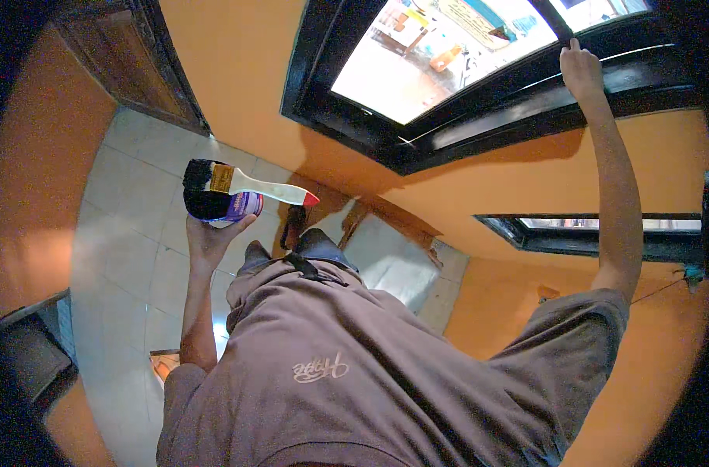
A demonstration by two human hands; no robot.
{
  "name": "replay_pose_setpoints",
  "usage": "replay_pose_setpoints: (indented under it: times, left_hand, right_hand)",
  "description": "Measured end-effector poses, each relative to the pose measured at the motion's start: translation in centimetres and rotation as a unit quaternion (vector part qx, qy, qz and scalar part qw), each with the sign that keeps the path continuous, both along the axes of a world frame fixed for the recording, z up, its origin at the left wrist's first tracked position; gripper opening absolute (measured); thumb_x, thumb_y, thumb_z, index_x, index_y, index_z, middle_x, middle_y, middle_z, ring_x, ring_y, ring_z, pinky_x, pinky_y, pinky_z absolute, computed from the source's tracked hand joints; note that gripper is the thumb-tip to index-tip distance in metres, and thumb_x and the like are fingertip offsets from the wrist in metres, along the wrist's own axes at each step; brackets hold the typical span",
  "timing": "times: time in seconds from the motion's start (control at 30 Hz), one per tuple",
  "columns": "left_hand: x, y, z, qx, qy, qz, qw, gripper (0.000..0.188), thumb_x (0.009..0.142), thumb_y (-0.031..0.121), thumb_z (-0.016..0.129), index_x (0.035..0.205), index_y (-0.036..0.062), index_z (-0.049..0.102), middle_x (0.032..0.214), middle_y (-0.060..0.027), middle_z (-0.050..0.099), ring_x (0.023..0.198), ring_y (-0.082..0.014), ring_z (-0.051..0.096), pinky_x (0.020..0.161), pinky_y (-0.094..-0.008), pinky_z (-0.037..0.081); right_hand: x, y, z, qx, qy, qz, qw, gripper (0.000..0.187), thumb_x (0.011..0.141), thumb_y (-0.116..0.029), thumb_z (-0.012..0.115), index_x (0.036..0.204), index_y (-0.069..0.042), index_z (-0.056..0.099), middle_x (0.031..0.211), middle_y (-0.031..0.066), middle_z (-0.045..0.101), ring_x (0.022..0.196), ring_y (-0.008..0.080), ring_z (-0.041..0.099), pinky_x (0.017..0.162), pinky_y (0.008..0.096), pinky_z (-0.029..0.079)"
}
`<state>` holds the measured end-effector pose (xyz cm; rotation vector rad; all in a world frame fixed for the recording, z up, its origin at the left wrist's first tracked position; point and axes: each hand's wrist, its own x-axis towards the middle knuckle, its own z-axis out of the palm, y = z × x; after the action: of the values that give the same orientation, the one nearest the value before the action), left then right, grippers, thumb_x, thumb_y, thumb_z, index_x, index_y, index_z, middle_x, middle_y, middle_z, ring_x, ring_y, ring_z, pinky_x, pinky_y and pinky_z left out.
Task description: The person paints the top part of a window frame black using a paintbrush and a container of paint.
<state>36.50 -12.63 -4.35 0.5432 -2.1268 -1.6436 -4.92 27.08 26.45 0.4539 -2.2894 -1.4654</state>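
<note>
My left hand (208, 237) is wrapped round a small can of black paint (244, 205) with a purple and white label. Across the top of the can lies a flat paintbrush (272, 189), its dark bristles at the left and its pale, red-tipped handle pointing right. Raised high at the right, my right hand (582, 68) has its fingers closed at the lower end of a black upright bar (553, 22) of the window. Whatever those fingers may hold is too small to make out. The black window frame (354, 128) surrounds bright glass panes.
An orange wall (237, 70) carries the window. Lower right is a second, narrow black-framed opening (603, 233). A brown wooden door (128, 62) stands at the upper left, above pale floor tiles (128, 226). Near my legs sits a pale grey slab (389, 261).
</note>
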Motion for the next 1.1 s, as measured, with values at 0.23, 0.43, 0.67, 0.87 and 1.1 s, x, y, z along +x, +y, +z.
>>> replay_pose_setpoints:
  times: [0.23, 0.43, 0.67, 0.87, 1.1]
  left_hand:
    - [0.9, -0.8, -1.0, 0.203, 0.018, -0.018, 0.979, 0.067, 0.061, 0.001, 0.085, 0.118, 0.0016, 0.051, 0.109, -0.005, 0.06, 0.096, -0.0136, 0.059, 0.085, -0.0279, 0.051]
    - [1.1, -0.5, -1.4, 0.044, -0.003, -0.035, 0.998, 0.067, 0.061, -0.005, 0.083, 0.119, 0.0007, 0.049, 0.112, -0.0063, 0.059, 0.098, -0.0147, 0.06, 0.085, -0.0282, 0.054]
    - [1.0, -0.1, -1.4, 0.086, -0.002, -0.037, 0.996, 0.068, 0.06, 0.0, 0.085, 0.118, 0.0005, 0.05, 0.11, -0.0057, 0.061, 0.097, -0.0149, 0.06, 0.084, -0.0284, 0.053]
    - [0.7, -0.2, -0.5, 0.01, -0.018, -0.05, 0.999, 0.064, 0.065, 0.002, 0.083, 0.119, -0.0004, 0.049, 0.11, -0.0078, 0.061, 0.098, -0.0176, 0.061, 0.086, -0.0319, 0.053]
    - [0.7, 0.6, 0.7, 0.228, 0.013, -0.045, 0.972, 0.061, 0.063, 0.005, 0.085, 0.114, -0.0001, 0.053, 0.105, -0.0064, 0.063, 0.092, -0.0156, 0.062, 0.082, -0.0299, 0.053]
  right_hand:
    - [-0.3, 0.7, 0.6, 0.053, 0.024, 0.08, 0.995, 0.016, 0.083, -0.009, 0.055, 0.075, 0.0, 0.065, 0.094, 0.013, 0.062, 0.086, 0.0265, 0.065, 0.071, 0.0342, 0.058]
    - [-0.2, 1.5, 0.5, 0.088, 0.054, 0.148, 0.984, 0.008, 0.078, -0.007, 0.061, 0.073, -0.003, 0.065, 0.085, 0.0111, 0.064, 0.083, 0.0229, 0.065, 0.067, 0.0318, 0.058]
    - [-1.0, 1.5, -0.1, 0.088, 0.033, 0.174, 0.98, 0.006, 0.075, -0.006, 0.063, 0.072, -0.002, 0.065, 0.082, 0.0104, 0.064, 0.082, 0.0219, 0.066, 0.066, 0.0306, 0.058]
    - [-0.5, 1.7, 1.3, 0.078, 0.028, 0.161, 0.983, 0.005, 0.075, -0.006, 0.062, 0.072, -0.003, 0.065, 0.083, 0.0104, 0.063, 0.084, 0.022, 0.065, 0.066, 0.0311, 0.058]
    - [1.2, 1.1, 0.9, 0.067, 0.063, 0.119, 0.989, 0.009, 0.08, -0.012, 0.059, 0.077, -0.007, 0.065, 0.087, 0.0071, 0.061, 0.084, 0.0211, 0.065, 0.064, 0.0307, 0.057]
